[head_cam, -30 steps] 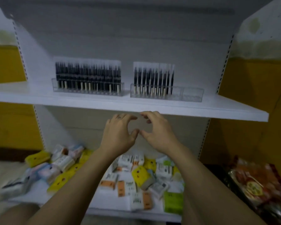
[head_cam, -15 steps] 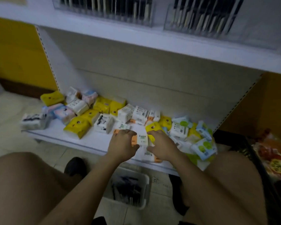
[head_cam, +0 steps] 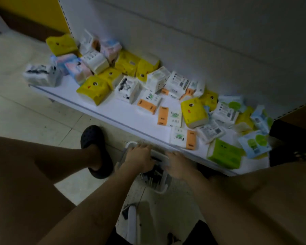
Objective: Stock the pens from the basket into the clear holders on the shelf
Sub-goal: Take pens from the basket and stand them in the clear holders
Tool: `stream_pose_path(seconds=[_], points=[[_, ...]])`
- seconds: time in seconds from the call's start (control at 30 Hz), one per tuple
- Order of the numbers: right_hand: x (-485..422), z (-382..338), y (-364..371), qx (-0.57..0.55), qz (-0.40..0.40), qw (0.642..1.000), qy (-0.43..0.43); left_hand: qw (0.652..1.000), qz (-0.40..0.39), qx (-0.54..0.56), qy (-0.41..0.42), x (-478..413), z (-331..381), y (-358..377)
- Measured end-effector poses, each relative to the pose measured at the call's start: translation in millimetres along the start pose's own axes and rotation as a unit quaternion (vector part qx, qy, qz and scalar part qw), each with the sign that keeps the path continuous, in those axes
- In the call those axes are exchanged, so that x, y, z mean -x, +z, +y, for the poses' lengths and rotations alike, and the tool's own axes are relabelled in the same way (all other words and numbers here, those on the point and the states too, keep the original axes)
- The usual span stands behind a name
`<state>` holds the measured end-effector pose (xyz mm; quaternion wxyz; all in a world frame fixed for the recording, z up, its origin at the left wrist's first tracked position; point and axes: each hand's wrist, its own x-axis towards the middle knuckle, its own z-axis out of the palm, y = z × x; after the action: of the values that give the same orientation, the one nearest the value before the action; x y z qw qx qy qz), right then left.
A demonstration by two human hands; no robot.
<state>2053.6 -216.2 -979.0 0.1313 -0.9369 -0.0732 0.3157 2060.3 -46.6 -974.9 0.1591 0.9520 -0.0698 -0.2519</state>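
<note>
floor: pale tiles, with a low white shelf (head_cam: 124, 110) at 12 o'clock.
shelf: tissue packs (head_cam: 94, 89) lie all over it.
basket: a white basket (head_cam: 162, 190) sits on the floor between the knees, right at the shelf's front edge.
pens: dark pens (head_cam: 151, 175) lie inside the basket.
left hand (head_cam: 140, 158): over the far rim, fingers flat and spread.
right hand (head_cam: 177, 165): on the rim at 3 o'clock; too blurry to tell if it grips.
room: a black shoe (head_cam: 95, 151) is near, at 9 o'clock of the basket.

"Facial" on two orange-and-white tissue packs (head_cam: 170, 116), low shelf (head_cam: 113, 110)
</note>
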Motion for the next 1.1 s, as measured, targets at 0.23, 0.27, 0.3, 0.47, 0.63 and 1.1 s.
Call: stream_pose_path(seconds=[0.23,0.27,0.3,0.47,0.63,1.1], points=[[-29,21,36,-0.006,-0.079,0.997,0.027,0.99,-0.098,0.074,-0.071,-19,-23,60],[-33,22,40,-0.016,-0.091,0.995,0.034,0.988,-0.107,0.086,-0.075,-19,-26,67],[-37,21,44,-0.023,-0.107,0.993,0.042,0.986,-0.112,0.097,-0.075,-20,-30,74],[-55,21,68,-0.049,-0.17,0.983,0.045,0.975,-0.125,0.157,-0.095,-29,-44,94],[-66,16,78,-0.063,-0.179,0.98,0.06,0.948,-0.145,0.253,-0.131,-45,-52,99],[-79,13,92,-0.11,-0.18,0.975,0.063,0.813,-0.134,0.524,-0.215,-69,-58,122]])
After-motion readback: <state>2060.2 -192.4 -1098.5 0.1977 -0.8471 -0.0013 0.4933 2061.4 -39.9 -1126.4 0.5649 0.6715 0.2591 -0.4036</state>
